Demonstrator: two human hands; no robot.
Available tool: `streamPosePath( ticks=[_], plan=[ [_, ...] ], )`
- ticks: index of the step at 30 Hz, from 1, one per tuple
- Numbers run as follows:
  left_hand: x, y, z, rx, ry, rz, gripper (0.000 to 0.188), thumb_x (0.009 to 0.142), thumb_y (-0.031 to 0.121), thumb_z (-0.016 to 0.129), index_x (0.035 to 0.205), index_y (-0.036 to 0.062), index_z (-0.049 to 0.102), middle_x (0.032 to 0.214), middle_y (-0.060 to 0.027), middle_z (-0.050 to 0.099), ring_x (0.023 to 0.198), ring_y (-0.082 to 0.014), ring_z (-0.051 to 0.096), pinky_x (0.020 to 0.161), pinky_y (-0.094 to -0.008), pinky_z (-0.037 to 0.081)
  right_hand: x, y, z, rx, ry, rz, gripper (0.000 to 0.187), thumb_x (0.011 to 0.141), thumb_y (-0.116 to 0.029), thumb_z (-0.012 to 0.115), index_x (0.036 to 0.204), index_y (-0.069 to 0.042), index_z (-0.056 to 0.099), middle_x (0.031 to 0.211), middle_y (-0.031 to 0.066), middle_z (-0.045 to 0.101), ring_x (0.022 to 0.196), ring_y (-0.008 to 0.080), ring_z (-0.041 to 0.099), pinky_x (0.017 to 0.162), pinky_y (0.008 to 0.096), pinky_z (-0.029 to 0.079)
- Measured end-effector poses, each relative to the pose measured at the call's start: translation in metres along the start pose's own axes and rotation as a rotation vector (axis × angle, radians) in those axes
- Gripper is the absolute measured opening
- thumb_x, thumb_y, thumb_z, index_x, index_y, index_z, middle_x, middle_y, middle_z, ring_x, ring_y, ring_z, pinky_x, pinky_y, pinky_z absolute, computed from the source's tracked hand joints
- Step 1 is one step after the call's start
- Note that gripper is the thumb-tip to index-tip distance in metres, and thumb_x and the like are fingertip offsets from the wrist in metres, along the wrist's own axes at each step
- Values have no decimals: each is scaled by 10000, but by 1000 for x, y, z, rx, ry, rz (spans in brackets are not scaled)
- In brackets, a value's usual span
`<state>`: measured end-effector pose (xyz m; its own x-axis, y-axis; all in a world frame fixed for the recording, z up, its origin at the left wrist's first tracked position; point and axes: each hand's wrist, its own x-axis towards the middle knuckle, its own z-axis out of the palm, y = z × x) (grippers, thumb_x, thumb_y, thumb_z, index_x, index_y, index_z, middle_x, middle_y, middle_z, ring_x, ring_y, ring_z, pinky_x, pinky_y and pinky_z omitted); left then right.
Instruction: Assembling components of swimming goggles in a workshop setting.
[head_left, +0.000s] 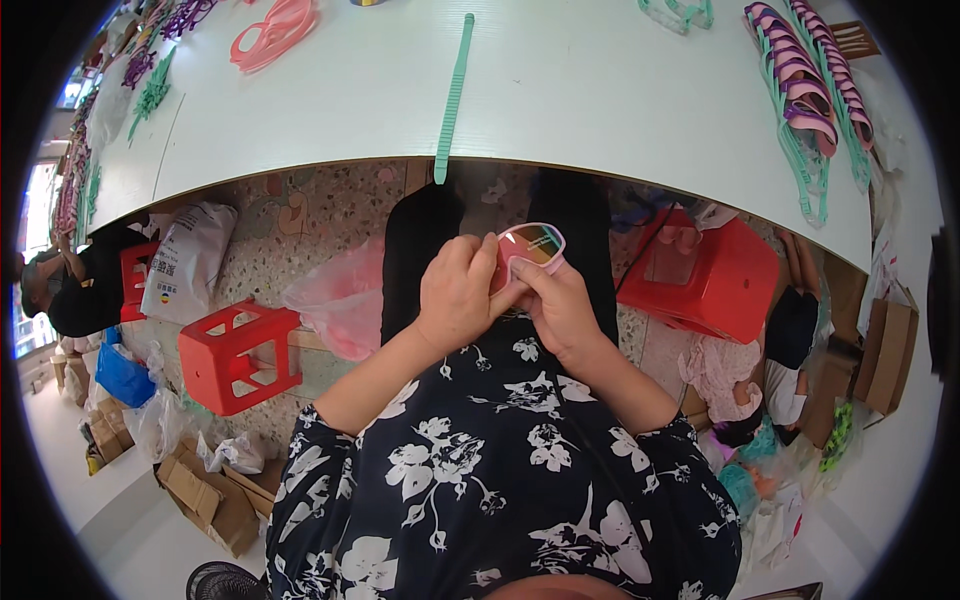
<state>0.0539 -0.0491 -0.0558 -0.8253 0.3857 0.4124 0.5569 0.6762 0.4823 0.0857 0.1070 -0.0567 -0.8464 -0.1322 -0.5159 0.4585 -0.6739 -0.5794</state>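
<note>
Over my lap I hold swim goggles (537,244) with a pale pink rim and a shiny, mirror-like lens in orange and green tones. My left hand (455,292) is closed round one side of them, its fingers bent and partly covering that side. From the other side my right hand (560,308) grips the rim, the thumb pressed near the lens. Both thumbs come close together at the goggles' lower edge. Straight ahead, a ribbed mint-green strap (456,100) lies lengthwise on the white table (330,120), its near end reaching past the table edge.
Stacked pink and purple goggles (800,85) with green straps lie at the table's right. Pink straps (275,35) lie at the back left. Red stools (235,355) and a red plastic bin-like stool (715,275) flank my legs. Other people sit at both sides.
</note>
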Motion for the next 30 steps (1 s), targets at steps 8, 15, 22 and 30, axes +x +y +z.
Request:
streamPosePath(
  ticks=[8, 15, 22, 30],
  plan=[
    [10, -10, -9, -210, -41, -264, 285, 845, 220, 713, 1037, 34, 617, 869, -103, 590, 751, -282, 618, 645, -385, 508, -21, -31, -22, -716, 53, -423, 163, 886, -98, 748, 847, -64, 594, 736, -53, 572, 636, 2, 502, 537, 172, 376],
    [14, -2, -14, -210, -76, -212, 291, 855, 185, 702, 1070, 15, 606, 885, -111, 597, 741, -264, 616, 652, -362, 504, -12, -46, -14, -1006, 21, -817, 149, 804, 18, 767, 923, -4, 680, 860, 5, 607, 603, 13, 446, 523, 176, 355],
    [12, -1, -14, -158, -66, -172, 296, 825, 245, 729, 1015, 46, 620, 856, -84, 585, 756, -270, 609, 630, -385, 507, -3, -39, -19, -1080, -13, -978, 134, 764, 48, 745, 871, -20, 700, 839, 15, 600, 565, 25, 437, 498, 188, 352],
    [13, -3, -16, -124, -87, -101, 346, 813, 258, 739, 1042, 25, 626, 857, -96, 581, 764, -271, 607, 630, -384, 507, -2, -48, -23, -1059, -51, -734, 116, 746, 0, 752, 786, -22, 645, 778, 15, 591, 553, 37, 484, 490, 204, 371]
  ],
)
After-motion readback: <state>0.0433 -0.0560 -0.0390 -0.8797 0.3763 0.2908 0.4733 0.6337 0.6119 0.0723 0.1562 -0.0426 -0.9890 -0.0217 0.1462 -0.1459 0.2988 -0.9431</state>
